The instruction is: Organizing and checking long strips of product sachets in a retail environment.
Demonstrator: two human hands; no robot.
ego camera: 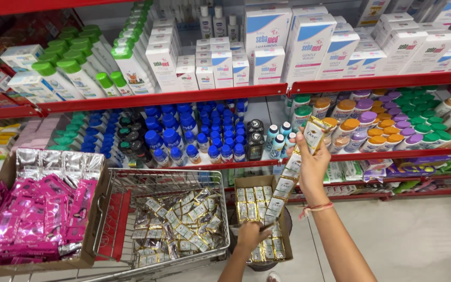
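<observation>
Red metal shelving (163, 98) fills the upper half of the frame, above a pale tiled floor (418, 235) that shows at the lower right. White cartons (309, 44) and green-capped white bottles (79, 73) crowd the top shelf; blue-capped bottles (184, 136) pack the middle of the shelf below, with orange-, purple- and green-lidded jars (392, 122) to their right.

At the lower left sits a cardboard box (92, 245) lined with silver foil and heaped with pink sachets (37, 214). Just beside it, at lower centre, a wire basket (220, 209) holds a loose pile of gold-and-white sachets (178, 224). Right of the basket, a smaller cardboard box (246, 181) holds more of the same sachets, stacked in rows.

The right hand (311, 162) is raised at centre right, fingers closed around the upper part of a strip of gold-and-white sachets (288, 175), a thread band at the wrist. The strip hangs diagonally down from in front of the jar shelf to the smaller box. The left hand (251, 235) is low at bottom centre, over that box, fingers curled on the strip's lower end.

The basket and both boxes stand close against the shelf fronts, leaving little gap between them. Open floor lies only to the right, past the right forearm.
</observation>
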